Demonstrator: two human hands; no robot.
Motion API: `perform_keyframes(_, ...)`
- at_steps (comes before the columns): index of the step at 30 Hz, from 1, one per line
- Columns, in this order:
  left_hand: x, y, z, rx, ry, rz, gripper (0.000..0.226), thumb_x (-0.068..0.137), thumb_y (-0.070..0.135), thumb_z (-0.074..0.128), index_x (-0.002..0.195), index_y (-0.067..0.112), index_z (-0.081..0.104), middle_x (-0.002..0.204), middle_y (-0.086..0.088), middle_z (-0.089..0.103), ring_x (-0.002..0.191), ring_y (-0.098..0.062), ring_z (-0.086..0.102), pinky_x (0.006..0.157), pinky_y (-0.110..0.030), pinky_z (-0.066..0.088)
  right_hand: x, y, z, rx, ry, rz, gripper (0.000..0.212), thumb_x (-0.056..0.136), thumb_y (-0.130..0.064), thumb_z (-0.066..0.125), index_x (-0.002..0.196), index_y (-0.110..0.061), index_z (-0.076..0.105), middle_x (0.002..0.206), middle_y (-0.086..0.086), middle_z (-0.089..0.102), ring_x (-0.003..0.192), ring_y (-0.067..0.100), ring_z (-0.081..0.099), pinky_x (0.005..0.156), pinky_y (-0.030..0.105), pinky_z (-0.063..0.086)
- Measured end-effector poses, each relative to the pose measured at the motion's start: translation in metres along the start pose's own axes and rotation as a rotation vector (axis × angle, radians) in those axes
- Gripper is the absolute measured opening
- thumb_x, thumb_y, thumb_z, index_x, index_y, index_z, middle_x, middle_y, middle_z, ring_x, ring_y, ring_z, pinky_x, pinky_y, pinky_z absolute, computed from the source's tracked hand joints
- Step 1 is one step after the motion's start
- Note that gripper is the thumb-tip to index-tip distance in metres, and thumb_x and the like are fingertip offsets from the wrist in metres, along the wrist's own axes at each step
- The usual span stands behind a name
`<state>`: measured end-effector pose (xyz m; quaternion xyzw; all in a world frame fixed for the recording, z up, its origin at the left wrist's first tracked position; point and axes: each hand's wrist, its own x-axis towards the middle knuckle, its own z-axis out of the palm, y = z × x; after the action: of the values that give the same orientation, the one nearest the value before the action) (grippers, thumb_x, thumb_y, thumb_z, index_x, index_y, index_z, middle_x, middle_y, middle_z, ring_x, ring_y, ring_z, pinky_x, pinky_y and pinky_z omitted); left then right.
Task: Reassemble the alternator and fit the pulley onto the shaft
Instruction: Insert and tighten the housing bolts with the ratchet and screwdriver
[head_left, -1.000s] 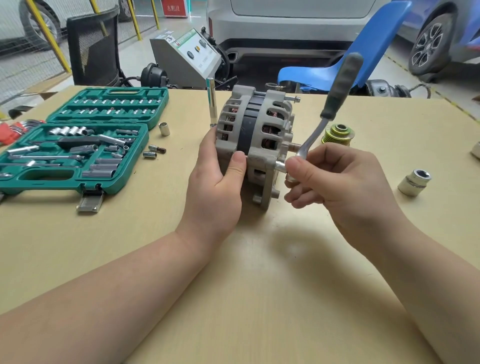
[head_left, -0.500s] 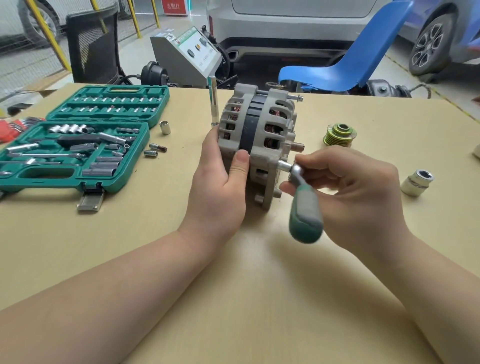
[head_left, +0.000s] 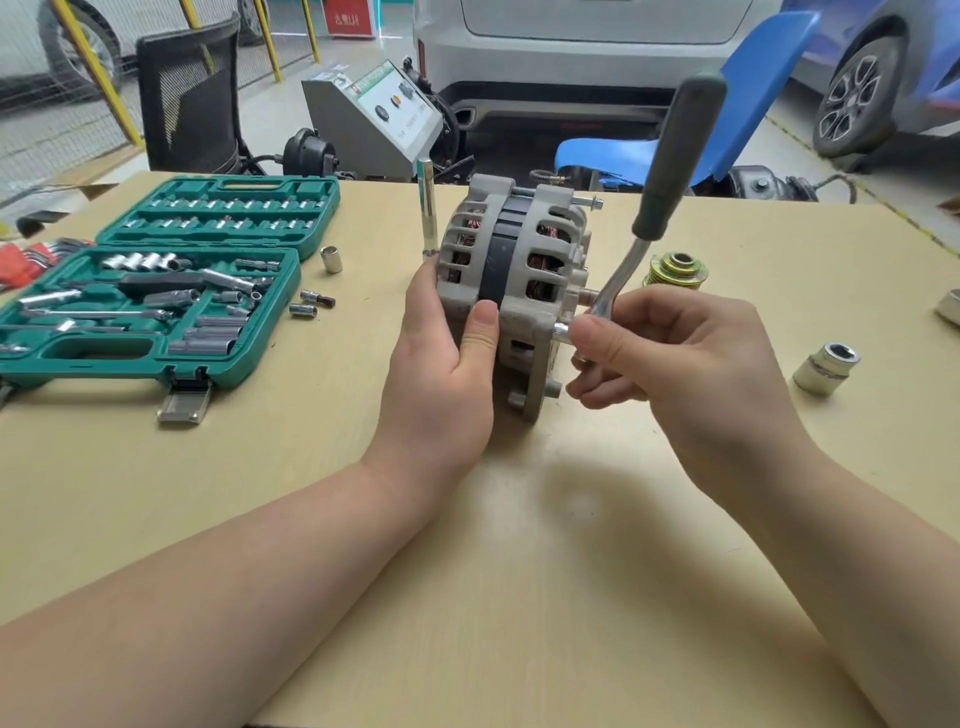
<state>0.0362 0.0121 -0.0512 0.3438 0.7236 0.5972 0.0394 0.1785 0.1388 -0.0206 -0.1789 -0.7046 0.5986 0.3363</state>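
The left hand (head_left: 441, 374) grips the alternator (head_left: 511, 291) at the counter's (head_left: 519, 571) centre; right hand (head_left: 675, 364) fingers (head_left: 597, 332) curl around the ratchet (head_left: 660, 187). The pulley (head_left: 675, 270) lies at its three o'clock.

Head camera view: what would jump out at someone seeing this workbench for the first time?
The grey alternator standing mid-table, steadied by the left hand, catches the eye first. The right hand holds a ratchet at its head against the alternator's right side, handle pointing up. An open green socket case lies to the left, and the yellowish pulley waits on the table behind the right hand.
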Motion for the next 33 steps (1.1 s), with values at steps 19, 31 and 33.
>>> perform_keyframes(19, 0.0, 0.0, -0.002, -0.032, -0.023, -0.034, 0.067, 0.101, 0.051, 0.045, 0.163, 0.029, 0.032, 0.159, 0.008, 0.051, 0.15, -0.015, 0.044, 0.125, -0.048, 0.037, -0.012, 0.013, -0.006, -0.634, 0.06, -0.633, 0.032, 0.078, 0.009, 0.088, 0.108, 0.003, 0.077, 0.099, 0.011, 0.076, 0.081, 0.02, 0.075, 0.085, 0.02, 0.061)
perform_keyframes(31, 0.0, -0.001, 0.0, -0.016, -0.025, -0.039, 0.072, 0.101, 0.053, 0.042, 0.165, 0.025, 0.027, 0.164, 0.005, 0.046, 0.154, -0.016, 0.04, 0.128, -0.047, 0.033, -0.008, 0.005, 0.0, -0.45, 0.01, -0.454, 0.028, 0.083, -0.002, 0.089, 0.1, -0.019, 0.074, 0.079, -0.027, 0.067, 0.071, -0.005, 0.066, 0.066, 0.009, 0.049)
perform_keyframes(33, 0.0, -0.001, 0.0, -0.012, -0.025, -0.038, 0.072, 0.101, 0.053, 0.043, 0.165, 0.025, 0.028, 0.164, 0.004, 0.046, 0.154, -0.017, 0.039, 0.128, -0.047, 0.032, -0.008, 0.002, 0.002, -0.337, -0.002, -0.399, 0.03, 0.084, -0.008, 0.088, 0.094, -0.029, 0.07, 0.079, -0.021, 0.073, 0.069, 0.003, 0.07, 0.065, 0.024, 0.057)
